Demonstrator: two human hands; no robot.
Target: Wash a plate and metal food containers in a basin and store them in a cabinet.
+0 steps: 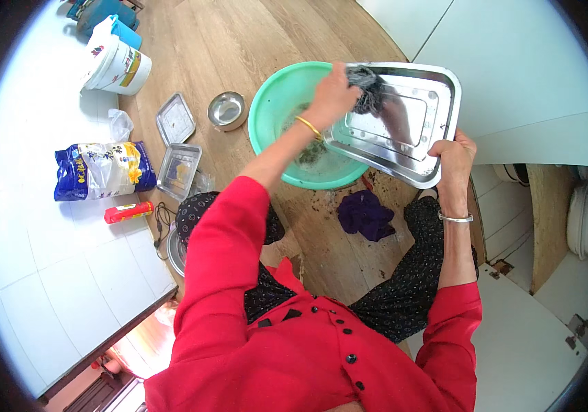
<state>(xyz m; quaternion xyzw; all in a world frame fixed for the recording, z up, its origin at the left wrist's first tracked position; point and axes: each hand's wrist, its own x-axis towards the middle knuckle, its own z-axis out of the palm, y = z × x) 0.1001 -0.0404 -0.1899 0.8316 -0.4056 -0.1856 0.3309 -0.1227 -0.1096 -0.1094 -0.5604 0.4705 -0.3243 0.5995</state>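
Note:
My left hand (334,98) is closed on a bunched, dark grey cloth or scouring pad (366,88) and presses it to the upper left part of a rectangular stainless steel tray (386,105). Gripping the tray's lower right corner is my right hand (453,157), thumb on the rim. The tray is tilted, and its left part lies over a green plastic basin (265,123) on the floor. Murky water with dark bits shows in the basin, partly hidden by my left forearm.
A purple cloth (366,215) and dark debris lie below the basin. To the left are a round steel bowl (226,110), two small metal trays (176,119), a blue-and-white bag (106,171), a red packet (129,211) and a white bucket (126,67). An open cabinet (549,221) stands right.

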